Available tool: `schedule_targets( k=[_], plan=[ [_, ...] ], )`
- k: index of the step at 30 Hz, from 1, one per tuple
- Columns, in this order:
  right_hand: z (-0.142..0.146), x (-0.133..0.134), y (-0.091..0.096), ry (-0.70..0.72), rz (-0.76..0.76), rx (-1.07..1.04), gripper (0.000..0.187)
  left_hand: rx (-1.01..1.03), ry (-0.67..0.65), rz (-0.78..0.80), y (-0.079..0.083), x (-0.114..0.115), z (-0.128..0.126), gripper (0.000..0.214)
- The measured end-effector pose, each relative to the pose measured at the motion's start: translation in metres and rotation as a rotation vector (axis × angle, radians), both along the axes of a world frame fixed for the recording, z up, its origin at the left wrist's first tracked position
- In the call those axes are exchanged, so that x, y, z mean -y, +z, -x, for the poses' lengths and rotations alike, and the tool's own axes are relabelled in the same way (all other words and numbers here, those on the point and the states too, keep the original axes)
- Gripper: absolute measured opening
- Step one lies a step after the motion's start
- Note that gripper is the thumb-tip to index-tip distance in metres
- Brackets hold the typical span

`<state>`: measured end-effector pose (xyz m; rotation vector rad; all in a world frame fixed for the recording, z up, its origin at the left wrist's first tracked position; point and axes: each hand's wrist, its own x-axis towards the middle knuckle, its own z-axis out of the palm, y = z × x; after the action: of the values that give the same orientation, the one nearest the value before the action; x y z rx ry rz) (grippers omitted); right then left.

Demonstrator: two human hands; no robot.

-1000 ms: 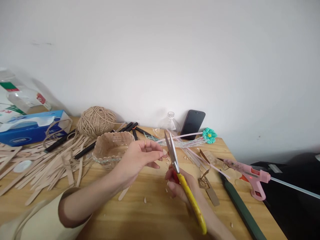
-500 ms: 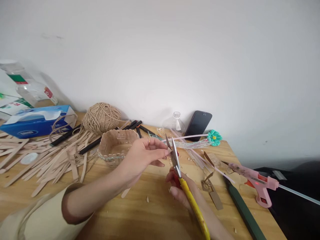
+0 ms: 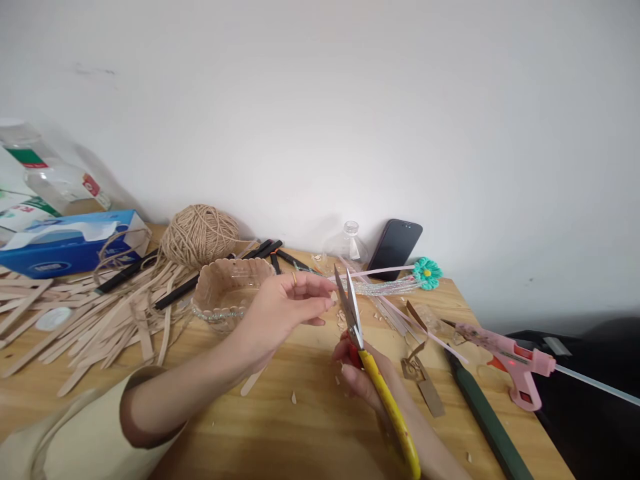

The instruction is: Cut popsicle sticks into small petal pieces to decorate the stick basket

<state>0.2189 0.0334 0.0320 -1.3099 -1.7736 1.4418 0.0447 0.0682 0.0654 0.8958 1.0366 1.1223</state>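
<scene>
Between thumb and fingertips, my left hand (image 3: 290, 303) pinches a small pale wood piece (image 3: 333, 298), mostly covered by the fingers. My right hand (image 3: 363, 380) grips scissors (image 3: 356, 327) with yellow and red handles, the blades pointing up and slightly parted. The wood piece is just left of the blades, apart from them. Behind my left hand stands a scallop-edged basket (image 3: 220, 287) with wooden sides and a glittery trim. Under my left wrist, a craft stick (image 3: 251, 382) lies on the wooden table (image 3: 280, 440). Small wood chips (image 3: 294, 398) are scattered about.
At left, many craft sticks (image 3: 95, 327) lie near a twine ball (image 3: 200, 233) and a blue tissue box (image 3: 75, 243). A phone (image 3: 397, 247) leans against the wall near a teal flower (image 3: 428, 273). A pink glue gun (image 3: 505, 360) and dark green tool (image 3: 483, 410) lie right.
The wood piece and my left hand have shifted slightly left, away from the blades. The scissors stay in my right hand, their blades still slightly parted.
</scene>
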Motion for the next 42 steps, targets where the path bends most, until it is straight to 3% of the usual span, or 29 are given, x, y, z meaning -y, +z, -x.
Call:
schedule_targets(
  k=[12,21,35,42],
  plan=[
    [0.005,0.004,0.010,-0.021,0.027,0.028,0.049,-0.009,0.013,0.011,0.003,0.002,-0.003,0.009],
    [0.002,0.002,0.001,-0.049,0.052,-0.060,0.046,-0.006,-0.019,-0.020,0.003,0.005,-0.002,0.013],
    [0.002,0.002,0.001,-0.038,0.061,-0.058,0.047,0.148,0.032,0.103,-0.004,0.002,0.000,0.009],
    [0.000,0.002,-0.001,-0.030,0.072,-0.043,0.043,0.182,-0.004,0.141,-0.006,0.001,-0.001,0.008]
  ],
)
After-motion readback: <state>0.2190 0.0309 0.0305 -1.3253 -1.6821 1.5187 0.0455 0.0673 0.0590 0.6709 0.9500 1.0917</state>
